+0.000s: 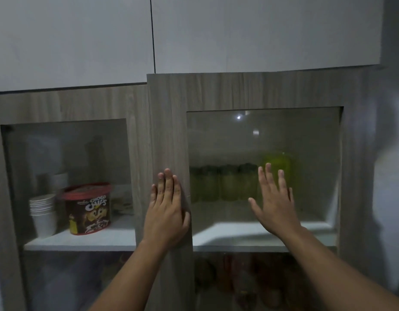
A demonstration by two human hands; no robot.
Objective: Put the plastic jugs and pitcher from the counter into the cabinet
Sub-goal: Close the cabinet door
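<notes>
Hands: left hand flat on wooden frame of cabinet door, fingers together; right hand spread on its glass pane.
Jugs: green plastic jugs on shelf behind glass.
Neighbour compartment: paper cups, snack tub.

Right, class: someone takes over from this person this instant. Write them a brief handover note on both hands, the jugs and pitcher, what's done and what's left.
Left hand: empty, flat on the wooden frame of the right cabinet door.
Right hand: empty, open, palm at the door's glass pane.
Jugs: greenish containers and a brighter yellow-green one sit on the shelf behind the glass, blurred.
Done: items seemingly stowed; counter out of view, so unconfirmed.
Left: door looks slightly proud of its neighbour; press it fully closed.
</notes>
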